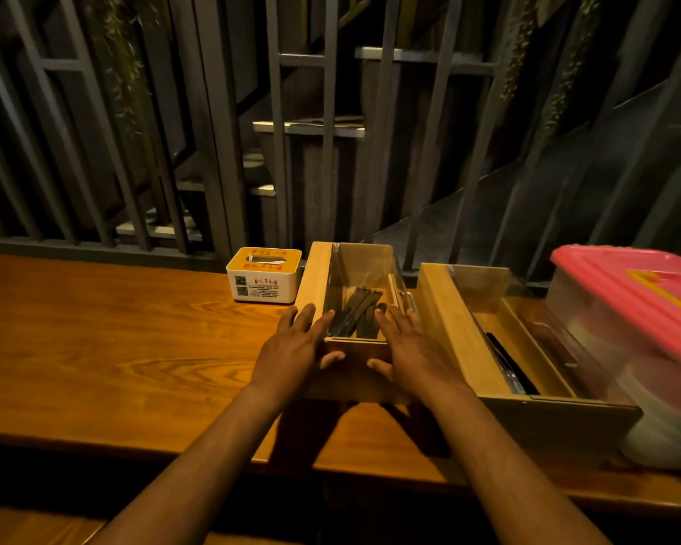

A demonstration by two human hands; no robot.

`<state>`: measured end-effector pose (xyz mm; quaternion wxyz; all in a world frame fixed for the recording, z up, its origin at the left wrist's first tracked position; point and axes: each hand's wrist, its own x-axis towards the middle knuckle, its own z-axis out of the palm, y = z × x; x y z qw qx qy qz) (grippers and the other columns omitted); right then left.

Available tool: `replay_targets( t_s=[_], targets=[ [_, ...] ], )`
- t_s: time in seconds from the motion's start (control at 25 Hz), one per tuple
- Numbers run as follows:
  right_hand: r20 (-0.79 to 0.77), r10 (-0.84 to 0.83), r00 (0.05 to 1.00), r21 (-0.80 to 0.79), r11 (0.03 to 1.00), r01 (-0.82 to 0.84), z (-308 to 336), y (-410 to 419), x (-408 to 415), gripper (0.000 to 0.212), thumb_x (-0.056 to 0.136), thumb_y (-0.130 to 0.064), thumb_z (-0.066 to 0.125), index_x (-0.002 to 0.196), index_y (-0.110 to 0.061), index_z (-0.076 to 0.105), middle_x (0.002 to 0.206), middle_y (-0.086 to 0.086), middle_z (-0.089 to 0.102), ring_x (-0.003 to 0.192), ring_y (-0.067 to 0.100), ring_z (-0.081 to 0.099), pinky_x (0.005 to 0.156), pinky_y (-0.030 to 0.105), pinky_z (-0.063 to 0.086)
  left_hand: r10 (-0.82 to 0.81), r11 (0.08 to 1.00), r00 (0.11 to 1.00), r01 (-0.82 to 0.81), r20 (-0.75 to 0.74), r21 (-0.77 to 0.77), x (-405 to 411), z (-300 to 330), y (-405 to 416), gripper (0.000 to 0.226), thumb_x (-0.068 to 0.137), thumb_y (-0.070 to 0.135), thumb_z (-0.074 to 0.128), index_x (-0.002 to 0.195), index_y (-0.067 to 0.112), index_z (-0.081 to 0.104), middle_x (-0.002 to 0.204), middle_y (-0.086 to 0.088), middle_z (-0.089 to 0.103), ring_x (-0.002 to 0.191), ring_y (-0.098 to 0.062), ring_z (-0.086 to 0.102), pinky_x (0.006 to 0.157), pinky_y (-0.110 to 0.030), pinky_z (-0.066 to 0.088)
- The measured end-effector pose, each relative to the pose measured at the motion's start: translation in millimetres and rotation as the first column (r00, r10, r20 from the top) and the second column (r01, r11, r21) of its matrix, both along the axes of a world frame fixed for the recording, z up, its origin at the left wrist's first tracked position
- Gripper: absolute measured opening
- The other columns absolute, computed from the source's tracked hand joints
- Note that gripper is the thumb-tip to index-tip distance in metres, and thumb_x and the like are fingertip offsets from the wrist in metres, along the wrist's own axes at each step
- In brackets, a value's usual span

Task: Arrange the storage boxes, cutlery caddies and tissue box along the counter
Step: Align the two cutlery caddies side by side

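Note:
A wooden cutlery caddy (318, 277) with a clear lid and dark cutlery inside stands at the counter's middle. My left hand (295, 344) lies on its near left corner and my right hand (405, 344) on its near right corner, fingers spread over the top, thumbs against the front face. A second, wider wooden caddy (449, 328) stands just right of it. A white tissue box (262, 279) with a yellow top sits to the left at the back. At the far right stands a clear storage box (622, 320) with a pink lid.
The wooden counter (115, 340) stretches bare to the left. A dark metal railing (213, 171) runs right behind the back edge, with stairs beyond. The counter's front edge runs just under my forearms.

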<state>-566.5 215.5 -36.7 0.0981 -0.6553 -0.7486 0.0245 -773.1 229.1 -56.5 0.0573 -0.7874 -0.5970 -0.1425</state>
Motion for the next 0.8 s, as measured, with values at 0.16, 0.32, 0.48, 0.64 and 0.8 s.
replay_targets(
  t_s=[0.16, 0.32, 0.48, 0.64, 0.8],
  targets=[
    [-0.012, 0.002, 1.0, -0.013, 1.0, -0.002, -4, 16, 0, 0.088, 0.088, -0.047, 0.06, 0.153, -0.032, 0.002, 0.164, -0.002, -0.004, 0.149, 0.026, -0.008, 0.119, 0.05, 0.016, -0.003, 1.0, 1.0, 0.003, -0.002, 0.012, 0, -3, 14, 0.076, 0.087, 0.069, 0.035, 0.152, 0.033, 0.019, 0.16, -0.003, 0.023, 0.147, -0.03, 0.014, 0.1, -0.043, 0.047],
    [0.004, -0.012, 1.0, -0.015, 1.0, 0.012, -2, 20, -1, 0.087, 0.089, -0.046, 0.06, 0.153, -0.032, 0.003, 0.164, -0.002, -0.004, 0.149, 0.026, -0.007, 0.12, 0.049, 0.015, -0.018, 1.0, 1.0, 0.018, -0.003, 0.003, 0, -2, 22, 0.076, 0.087, 0.07, 0.035, 0.152, 0.033, 0.018, 0.16, -0.004, 0.022, 0.147, -0.031, 0.013, 0.099, -0.043, 0.048],
    [0.038, -0.023, 0.999, -0.019, 1.0, 0.024, 8, 21, -7, 0.087, 0.089, -0.047, 0.059, 0.153, -0.03, 0.003, 0.164, -0.001, -0.003, 0.149, 0.027, -0.005, 0.119, 0.05, 0.017, -0.024, 1.0, 0.999, 0.024, -0.024, -0.001, -4, 2, 26, 0.077, 0.088, 0.068, 0.035, 0.152, 0.031, 0.017, 0.159, -0.005, 0.024, 0.147, -0.032, 0.016, 0.096, -0.043, 0.05],
    [0.03, -0.056, 0.998, -0.01, 0.998, 0.056, 19, 0, -12, 0.09, 0.087, -0.046, 0.062, 0.153, -0.032, 0.003, 0.164, 0.0, 0.003, 0.149, 0.028, 0.004, 0.115, 0.05, 0.027, -0.036, 0.999, 0.992, 0.036, -0.125, -0.002, -2, 10, 13, 0.07, 0.093, 0.058, 0.042, 0.152, 0.028, 0.018, 0.155, -0.006, 0.032, 0.143, -0.03, 0.025, 0.105, -0.044, 0.041],
    [-0.085, -0.006, 0.996, 0.186, 0.982, 0.022, 41, -33, 7, 0.072, 0.09, -0.043, 0.058, 0.15, -0.033, 0.02, 0.159, -0.001, 0.025, 0.145, 0.022, 0.023, 0.111, 0.044, 0.033, -0.066, 0.995, 0.997, 0.064, 0.025, 0.074, 20, 33, -32, 0.051, 0.095, 0.047, 0.047, 0.144, 0.033, 0.038, 0.146, 0.001, 0.049, 0.138, -0.024, 0.037, 0.11, -0.045, 0.035]
  ],
)
